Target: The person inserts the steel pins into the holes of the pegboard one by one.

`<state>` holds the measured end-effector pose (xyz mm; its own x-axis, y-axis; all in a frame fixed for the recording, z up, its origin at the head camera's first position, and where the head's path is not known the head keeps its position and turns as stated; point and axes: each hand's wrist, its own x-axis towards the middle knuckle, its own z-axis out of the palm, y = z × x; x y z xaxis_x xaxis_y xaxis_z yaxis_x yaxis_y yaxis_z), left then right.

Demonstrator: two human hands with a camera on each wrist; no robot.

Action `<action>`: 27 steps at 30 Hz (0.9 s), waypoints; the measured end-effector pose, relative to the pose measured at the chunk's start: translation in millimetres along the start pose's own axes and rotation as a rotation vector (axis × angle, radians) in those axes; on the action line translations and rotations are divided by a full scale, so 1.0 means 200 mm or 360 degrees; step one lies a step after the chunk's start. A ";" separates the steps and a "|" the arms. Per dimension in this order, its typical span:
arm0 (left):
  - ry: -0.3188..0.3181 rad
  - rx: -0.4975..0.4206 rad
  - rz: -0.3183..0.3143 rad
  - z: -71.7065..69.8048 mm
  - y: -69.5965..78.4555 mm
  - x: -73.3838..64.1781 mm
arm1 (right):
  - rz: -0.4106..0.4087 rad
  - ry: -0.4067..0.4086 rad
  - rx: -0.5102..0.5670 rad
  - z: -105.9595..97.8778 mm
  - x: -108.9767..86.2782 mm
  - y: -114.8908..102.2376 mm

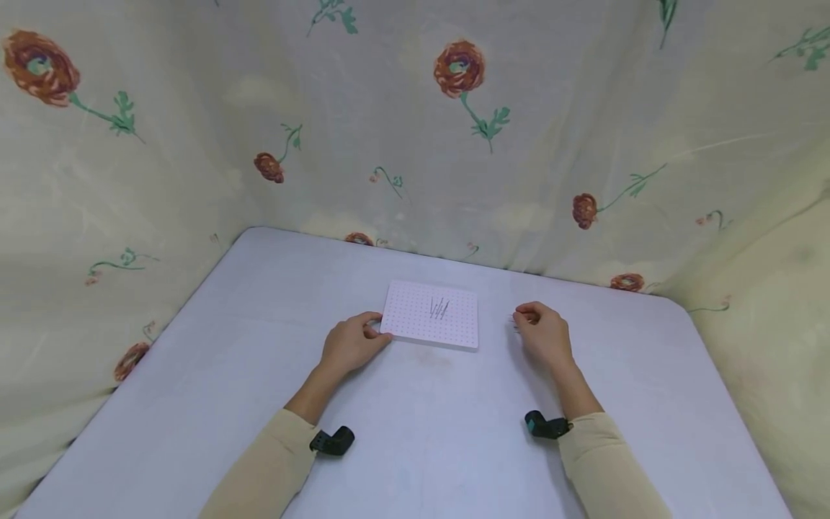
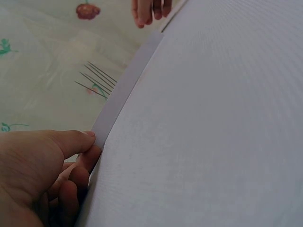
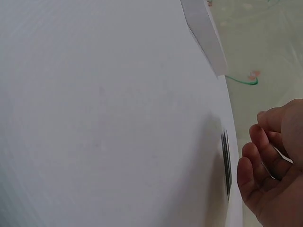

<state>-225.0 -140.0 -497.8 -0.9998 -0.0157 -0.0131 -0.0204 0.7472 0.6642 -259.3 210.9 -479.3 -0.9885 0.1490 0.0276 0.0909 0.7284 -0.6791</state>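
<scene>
A white pegboard (image 1: 415, 335) dotted with small holes lies on the table. Several thin dark metal rods (image 2: 97, 80) stand up from its middle, slightly tilted. My left hand (image 1: 353, 342) grips the board's left edge, thumb on the near side; in the left wrist view that hand (image 2: 52, 175) pinches its corner. To the right of the board, my right hand (image 1: 546, 337) hovers with loosely bent fingers over more thin rods (image 3: 226, 163) lying on the table. In the right wrist view, thumb and forefinger of this hand (image 3: 272, 165) come close together, and no rod shows between them.
The white table (image 1: 415, 447) has rounded far corners. A flowered curtain (image 1: 389, 108) hangs behind and around it. Dark wrist cameras (image 1: 333, 441) are strapped at both cuffs.
</scene>
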 end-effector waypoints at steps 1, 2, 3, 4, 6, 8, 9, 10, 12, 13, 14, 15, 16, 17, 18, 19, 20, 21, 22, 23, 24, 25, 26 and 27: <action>-0.0001 0.0003 0.0001 0.00 0.00 0.00 | 0.0009 0.0002 -0.0002 -0.01 0.00 0.01; -0.0003 0.0004 0.0002 0.00 0.00 0.00 | 0.0021 0.0004 -0.0006 -0.02 0.00 0.02; -0.0005 0.0004 0.0002 0.00 0.00 0.00 | 0.0032 0.0005 -0.0008 -0.03 -0.01 0.03; -0.0004 0.0005 0.0005 0.00 0.00 0.00 | 0.0039 0.0008 -0.0015 -0.04 -0.01 0.04; -0.0002 0.0009 0.0007 0.00 0.00 0.00 | 0.0060 0.0014 -0.0027 -0.06 -0.01 0.06; 0.0000 0.0007 0.0010 0.00 -0.01 0.01 | 0.0074 0.0020 -0.0039 -0.08 -0.01 0.08; 0.0002 0.0007 0.0011 0.00 -0.01 0.00 | 0.0075 0.0025 -0.0048 -0.08 -0.01 0.10; 0.0002 0.0006 0.0013 0.00 -0.01 0.00 | 0.0077 0.0028 -0.0060 -0.09 -0.01 0.11; -0.0005 -0.0002 0.0018 0.01 -0.01 0.00 | 0.0090 0.0031 -0.0082 -0.11 -0.02 0.13; -0.0008 -0.0006 0.0020 0.01 -0.01 0.00 | 0.0094 0.0030 -0.0098 -0.12 -0.02 0.15; -0.0009 -0.0009 0.0021 0.01 -0.01 0.00 | 0.0097 0.0028 -0.0111 -0.13 -0.02 0.16; -0.0010 -0.0009 0.0021 0.01 -0.01 0.00 | 0.0107 0.0026 -0.0125 -0.15 -0.03 0.16; -0.0011 -0.0012 0.0023 0.01 0.00 0.00 | 0.0111 0.0023 -0.0138 -0.16 -0.03 0.17; -0.0010 -0.0015 0.0023 0.01 0.00 0.00 | 0.0112 0.0022 -0.0152 -0.17 -0.03 0.18; -0.0008 -0.0016 0.0024 0.02 0.00 0.00 | 0.0120 0.0014 -0.0166 -0.19 -0.04 0.19; -0.0006 -0.0016 0.0023 0.02 0.00 0.00 | 0.0128 0.0009 -0.0180 -0.20 -0.04 0.20; -0.0005 -0.0016 0.0024 0.02 0.00 0.00 | 0.0138 0.0005 -0.0195 -0.21 -0.04 0.21; -0.0005 -0.0014 0.0025 0.02 0.00 0.00 | 0.0149 -0.0002 -0.0211 -0.22 -0.05 0.22; -0.0004 -0.0012 0.0026 0.02 0.00 0.00 | 0.0155 -0.0010 -0.0226 -0.23 -0.05 0.23; -0.0002 -0.0008 0.0024 0.02 0.00 0.00 | 0.0163 -0.0024 -0.0238 -0.24 -0.05 0.24; 0.0000 -0.0005 0.0022 0.02 0.00 0.00 | 0.0169 -0.0038 -0.0245 -0.24 -0.05 0.25; 0.0004 -0.0003 0.0019 0.02 0.00 0.00 | 0.0165 -0.0050 -0.0253 -0.25 -0.05 0.26; 0.0005 -0.0004 0.0016 0.01 0.00 0.00 | 0.0160 -0.0063 -0.0257 -0.25 -0.06 0.27; 0.0006 -0.0004 0.0013 0.01 0.00 0.00 | 0.0154 -0.0077 -0.0256 -0.25 -0.06 0.27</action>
<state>-224.8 -138.0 -500.0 -0.9999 -0.0119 -0.0047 -0.0120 0.7457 0.6662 -236.9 282.8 -479.3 -0.9785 0.1941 -0.0700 0.2002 0.8105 -0.5505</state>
